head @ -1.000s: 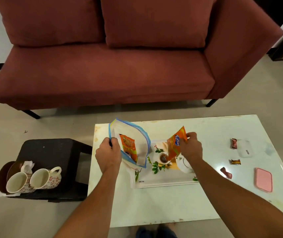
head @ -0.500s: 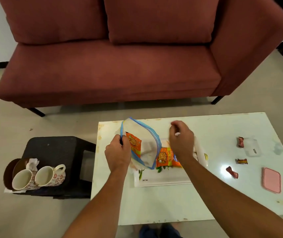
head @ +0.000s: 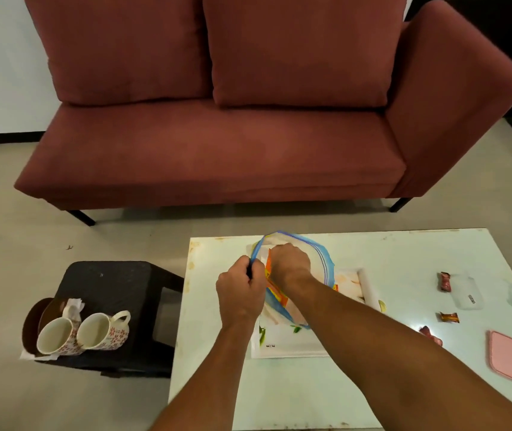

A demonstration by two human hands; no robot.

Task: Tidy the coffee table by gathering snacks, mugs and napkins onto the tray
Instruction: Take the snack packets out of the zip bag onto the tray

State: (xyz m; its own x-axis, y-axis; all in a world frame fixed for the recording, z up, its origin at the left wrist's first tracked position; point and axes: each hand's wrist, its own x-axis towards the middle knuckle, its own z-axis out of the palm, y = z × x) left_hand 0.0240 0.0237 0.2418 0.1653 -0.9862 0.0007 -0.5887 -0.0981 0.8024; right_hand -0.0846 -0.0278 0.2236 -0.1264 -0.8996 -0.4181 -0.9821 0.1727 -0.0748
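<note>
Progress looks partial, judging by how things lie. The tray [head: 282,348] sits on the near-centre of the coffee table [head: 310,396], and above it a clear zip bag [head: 321,259] with a blue rim already carries at least one orange snack packet [head: 269,272]. Still loose on the right of the table are three small wrapped sweets: one far [head: 445,281], one in the middle [head: 449,317] and one near [head: 430,335], partly hidden by the right forearm. A clear container [head: 469,295] lies just right of the far sweet, and a pink lid [head: 506,355] lies near the right edge. Two floral mugs [head: 82,334] and a crumpled napkin [head: 73,307] stand well apart on a black stool [head: 118,293] to the left of the table, so they have not yet been gathered.

The left hand [head: 242,293] is clenched on the near-left rim of the bag, pinching it to hold the mouth open. The right hand [head: 289,262] is pushed down into the bag's mouth with its fingers curled inside; whether it grips a packet or has let one go cannot be told, since the fingertips are hidden by the back of the hand and the plastic.
</note>
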